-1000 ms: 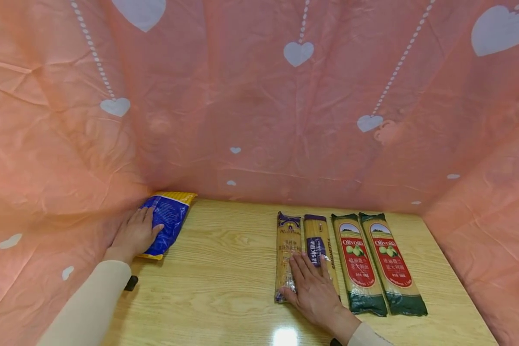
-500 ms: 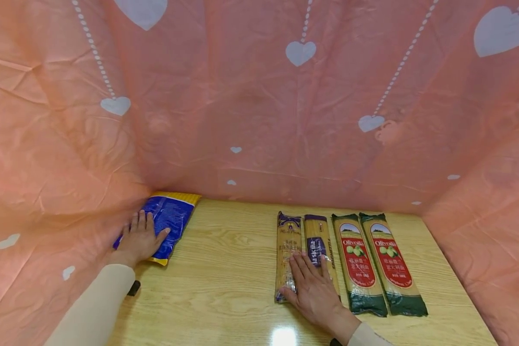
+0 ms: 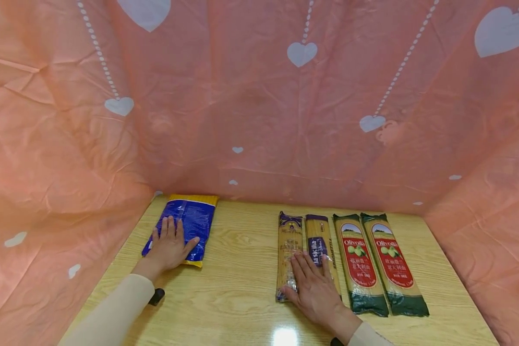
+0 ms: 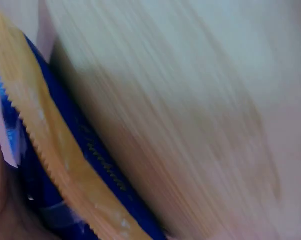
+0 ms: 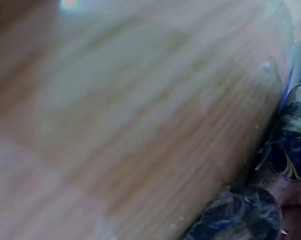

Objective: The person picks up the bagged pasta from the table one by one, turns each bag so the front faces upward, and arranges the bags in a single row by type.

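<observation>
In the head view my left hand lies with fingers extended on a blue plastic bag with yellow ends, at the table's back left. The left wrist view shows the bag's serrated yellow edge close up. My right hand rests with straight fingers across two spaghetti packs, a purple-topped one and one labelled "la sicilia", covering part of both. The dark crinkled end of a pack shows in the right wrist view.
Two spaghetti packs with red Olivoila labels, a nearer one and an outer one, lie side by side to the right. Pink cloth with white hearts hangs along the back and both sides of the wooden table.
My left hand and the blue bag have moved right, away from the left cloth, and the bag has turned straighter. The right hand and the spaghetti packs have stayed in place.
</observation>
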The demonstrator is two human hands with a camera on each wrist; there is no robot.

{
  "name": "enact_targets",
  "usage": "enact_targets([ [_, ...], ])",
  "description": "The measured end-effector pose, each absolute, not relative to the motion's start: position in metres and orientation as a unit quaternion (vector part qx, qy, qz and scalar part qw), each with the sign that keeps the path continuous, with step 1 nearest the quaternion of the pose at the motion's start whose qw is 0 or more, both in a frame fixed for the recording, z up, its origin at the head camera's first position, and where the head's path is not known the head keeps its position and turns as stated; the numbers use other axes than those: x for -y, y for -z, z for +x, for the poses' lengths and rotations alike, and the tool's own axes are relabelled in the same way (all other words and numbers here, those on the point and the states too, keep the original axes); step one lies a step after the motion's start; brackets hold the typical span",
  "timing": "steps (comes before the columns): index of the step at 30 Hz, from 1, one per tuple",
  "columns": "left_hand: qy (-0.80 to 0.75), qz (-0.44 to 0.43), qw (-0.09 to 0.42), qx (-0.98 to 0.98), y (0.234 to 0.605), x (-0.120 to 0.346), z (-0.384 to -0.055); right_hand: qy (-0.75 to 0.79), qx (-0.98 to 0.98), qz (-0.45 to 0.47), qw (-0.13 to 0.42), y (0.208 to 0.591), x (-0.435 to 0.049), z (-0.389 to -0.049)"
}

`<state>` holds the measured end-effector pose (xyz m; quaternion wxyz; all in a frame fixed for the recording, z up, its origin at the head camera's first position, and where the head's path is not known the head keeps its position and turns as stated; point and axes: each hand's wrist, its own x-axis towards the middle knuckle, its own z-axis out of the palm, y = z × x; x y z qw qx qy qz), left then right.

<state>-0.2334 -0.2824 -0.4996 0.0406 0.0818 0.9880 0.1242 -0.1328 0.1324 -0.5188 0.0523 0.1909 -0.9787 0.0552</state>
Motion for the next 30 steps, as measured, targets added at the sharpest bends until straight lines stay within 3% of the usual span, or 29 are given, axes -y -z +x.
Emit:
enact_targets([
  [30, -0.153, 0.180, 0.114, -0.965, 0.485, 0.191, -0.157, -0.102, 0.980, 0.165, 0.038, 0.509, -0.119, -0.137],
])
